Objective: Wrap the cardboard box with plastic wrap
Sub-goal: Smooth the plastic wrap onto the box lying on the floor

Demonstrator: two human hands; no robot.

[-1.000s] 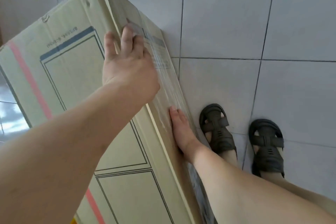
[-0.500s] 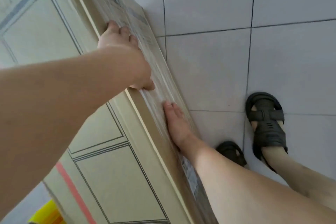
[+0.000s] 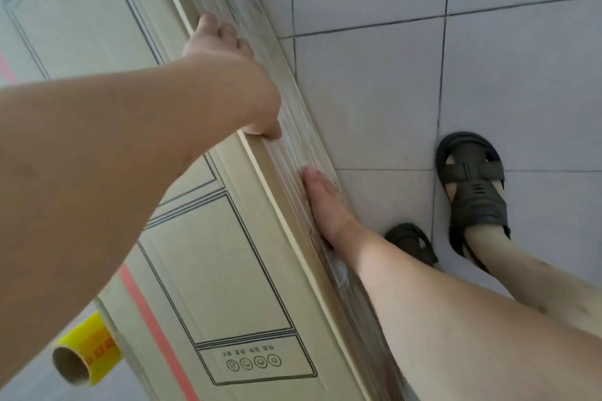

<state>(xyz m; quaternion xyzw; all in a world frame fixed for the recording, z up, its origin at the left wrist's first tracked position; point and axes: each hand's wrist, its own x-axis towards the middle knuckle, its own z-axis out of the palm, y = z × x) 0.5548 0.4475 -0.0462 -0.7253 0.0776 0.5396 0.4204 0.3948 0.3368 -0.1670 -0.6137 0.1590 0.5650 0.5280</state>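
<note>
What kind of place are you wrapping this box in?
Probably an indoor room at home or a stockroom: pale tiled floor, the cardboard box standing on it rather than on a bench, and open sandals on the person's feet.

Matt tan cardboard box (image 3: 202,270); glossy, wrinkled plastic wrap (image 3: 293,127) on its side; pale, smooth floor tiles (image 3: 374,101); dark sandals (image 3: 472,185), perhaps rubber; glossy yellow-labelled roll (image 3: 88,358), cardboard core.
</note>
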